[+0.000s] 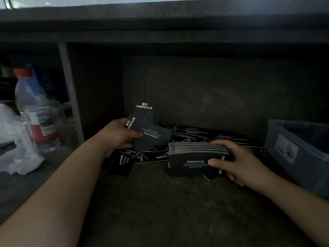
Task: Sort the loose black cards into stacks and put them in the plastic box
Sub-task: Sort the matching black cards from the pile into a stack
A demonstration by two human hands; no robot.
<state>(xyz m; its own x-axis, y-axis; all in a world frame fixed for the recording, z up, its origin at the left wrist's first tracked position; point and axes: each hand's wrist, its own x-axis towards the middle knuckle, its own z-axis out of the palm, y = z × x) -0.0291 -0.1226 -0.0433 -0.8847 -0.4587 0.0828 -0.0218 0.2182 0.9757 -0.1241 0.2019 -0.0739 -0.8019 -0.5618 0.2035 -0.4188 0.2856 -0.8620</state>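
1. Far left there's a bottle and a crumpled bag, both well apart from the job, so ignore them.
2. Your left hand pinches a few cards, thumb on the front and fingers behind. They sit crossed rather than squared, which I'd read as pickups you need to turn the same way before they join the rest.
3. Under and behind both hands the pile lies scattered on the shelf, cards pointing every which way. There's plenty of it, so I'd call this mid-sort.
4. Your right hand grips the stack, thumb pressed on the near face and fingers curled over the far side. It's held up on edge, probably so the edges stay square and the next cards can slot on.
5. The box sits far right, near your right arm, top open. It's too dim in there to tell if any cards are inside. It's a handy spot for dropping the stack in without much of a reach.
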